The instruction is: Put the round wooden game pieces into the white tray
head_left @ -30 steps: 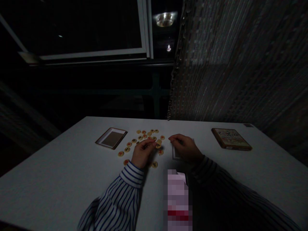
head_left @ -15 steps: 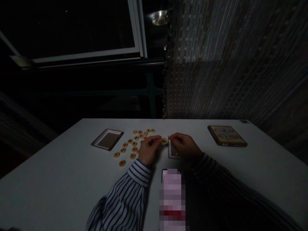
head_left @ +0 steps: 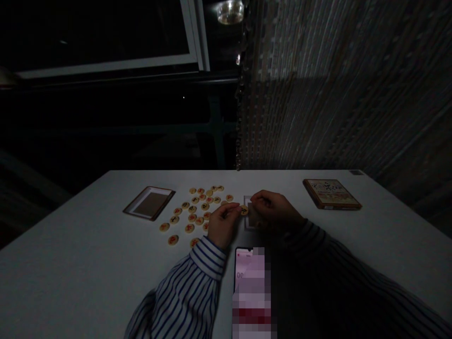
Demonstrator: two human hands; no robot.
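Note:
Between the thumb and fingertips of my left hand (head_left: 222,226) is a round wooden Chinese chess piece (head_left: 244,210) with a black character. It is held up beside the left rim of a shallow box tray (head_left: 247,228). My right hand (head_left: 277,210) is curled over that tray with its fingers closed, covering much of the tray's right side. What those fingers hold, if anything, is hidden. Left of my left hand, several loose pieces with red or black characters, among them a red-marked piece (head_left: 173,240), lie scattered on the white table (head_left: 88,278).
An open shallow box part (head_left: 152,219) lies at the left. A flat box (head_left: 332,194) with printed characters sits at the right. Near the front edge lies a lit phone (head_left: 243,263), partly blurred out. Behind the table hang a bead curtain (head_left: 300,117) and a dark window frame.
The view has shifted slightly, showing more loose pieces around my left hand. The held piece is a little closer to the tray, and my right hand stays curled over it.

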